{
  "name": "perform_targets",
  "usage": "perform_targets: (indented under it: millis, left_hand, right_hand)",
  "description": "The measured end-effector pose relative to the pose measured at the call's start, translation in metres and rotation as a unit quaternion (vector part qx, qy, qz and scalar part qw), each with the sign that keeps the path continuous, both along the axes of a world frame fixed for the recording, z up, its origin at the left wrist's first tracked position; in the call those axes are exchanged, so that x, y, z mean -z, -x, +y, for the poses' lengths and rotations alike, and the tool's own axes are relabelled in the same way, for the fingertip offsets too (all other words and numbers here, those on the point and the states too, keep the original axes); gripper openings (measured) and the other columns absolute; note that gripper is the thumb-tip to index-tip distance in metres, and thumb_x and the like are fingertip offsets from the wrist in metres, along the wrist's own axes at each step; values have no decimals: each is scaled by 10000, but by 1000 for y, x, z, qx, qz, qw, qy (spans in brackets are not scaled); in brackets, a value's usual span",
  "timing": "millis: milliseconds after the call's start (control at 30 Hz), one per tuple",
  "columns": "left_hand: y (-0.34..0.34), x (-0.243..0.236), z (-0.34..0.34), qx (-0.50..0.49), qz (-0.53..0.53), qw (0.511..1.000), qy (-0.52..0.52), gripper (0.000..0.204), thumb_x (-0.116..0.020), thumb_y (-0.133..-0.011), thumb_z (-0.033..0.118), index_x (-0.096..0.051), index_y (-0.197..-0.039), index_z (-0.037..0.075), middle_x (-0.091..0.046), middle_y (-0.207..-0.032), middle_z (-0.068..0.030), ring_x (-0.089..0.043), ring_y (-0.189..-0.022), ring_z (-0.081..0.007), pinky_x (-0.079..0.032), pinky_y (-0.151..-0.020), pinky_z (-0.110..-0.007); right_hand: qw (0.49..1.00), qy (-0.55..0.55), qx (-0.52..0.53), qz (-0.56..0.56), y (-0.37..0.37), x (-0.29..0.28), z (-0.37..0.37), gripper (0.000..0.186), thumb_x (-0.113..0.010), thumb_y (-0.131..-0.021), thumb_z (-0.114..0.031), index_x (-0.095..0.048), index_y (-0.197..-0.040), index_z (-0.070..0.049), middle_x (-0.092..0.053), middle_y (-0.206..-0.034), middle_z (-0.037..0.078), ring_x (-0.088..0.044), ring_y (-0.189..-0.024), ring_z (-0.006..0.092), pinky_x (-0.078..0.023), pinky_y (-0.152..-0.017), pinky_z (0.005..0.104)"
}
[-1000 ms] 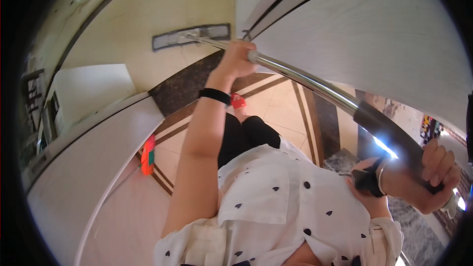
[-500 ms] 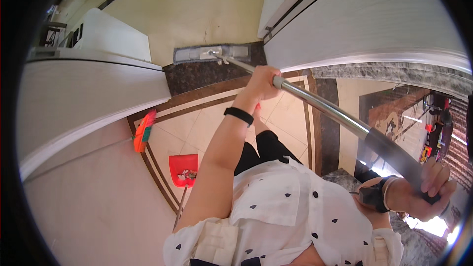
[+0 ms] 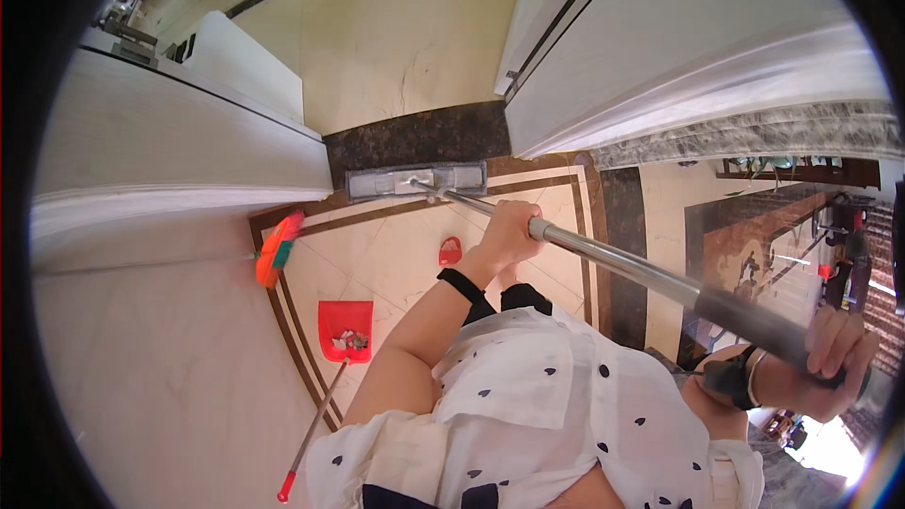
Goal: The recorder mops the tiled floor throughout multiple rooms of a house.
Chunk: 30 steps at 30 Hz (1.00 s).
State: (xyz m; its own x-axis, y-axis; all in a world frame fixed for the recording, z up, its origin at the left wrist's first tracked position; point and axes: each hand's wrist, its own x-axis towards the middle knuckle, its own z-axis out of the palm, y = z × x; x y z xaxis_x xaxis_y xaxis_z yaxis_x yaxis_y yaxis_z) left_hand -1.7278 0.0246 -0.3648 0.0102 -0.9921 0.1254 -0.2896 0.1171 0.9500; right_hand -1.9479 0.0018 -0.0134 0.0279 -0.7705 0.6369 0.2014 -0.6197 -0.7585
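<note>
A flat mop with a steel pole slants from the far middle to the right side. My left hand is closed round the pole's middle. Farther right, my right hand grips the dark handle near the pole's upper end. The grey, wide mop head lies flat on the floor along the near side of the dark stone threshold. A foot in a red slipper stands on the tiles behind the mop head.
On the left, an orange and green broom leans by the wall. A red dustpan holding debris sits on the floor, its long handle pointing toward me. White door panels flank the doorway. Glossy dark furniture stands at right.
The mop head has come back toward me, off the threshold onto the tiled side. My left hand has shifted slightly nearer and right, and the red slipper now shows clearly.
</note>
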Motion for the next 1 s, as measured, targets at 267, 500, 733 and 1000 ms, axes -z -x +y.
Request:
perform_targets:
  millis: [267,500,733,1000]
  left_hand:
    - [12,-24,-42,-63,-102,990,78,141,-661,-566,98,-522,-587,92,-548,-593,-92,-558,-647,-308,-401,-659,-381]
    - [-25,23,-151,-42,-167,979,107,171,-695,-598,167,-552,-646,87,-584,-680,-97,-563,-729,-316,-419,-649,-409]
    - [-57,109,-206,29,-208,977,29,179,-704,-630,176,-601,-713,55,-604,-766,-168,-572,-795,-355,-468,-701,-420]
    - [-12,64,-161,201,-283,930,-120,119,-631,-621,106,-648,-739,98,-641,-793,-138,-604,-820,-345,-490,-696,-436]
  right_hand:
    - [985,46,-153,-70,57,-4,-9,117,-477,-757,-89,-396,-673,-91,-448,-525,5,-430,-406,78,-368,-413,199]
    - [997,29,-30,-65,9,60,-31,158,-414,-818,-66,-367,-673,-109,-392,-521,4,-357,-413,101,-321,-431,250]
    - [993,-96,57,-30,-24,154,-45,188,-401,-863,-72,-346,-687,-110,-381,-567,32,-372,-497,142,-344,-539,319]
    - [965,-192,154,-96,38,122,-22,194,-404,-841,-59,-321,-678,-121,-345,-565,17,-342,-521,126,-333,-573,304]
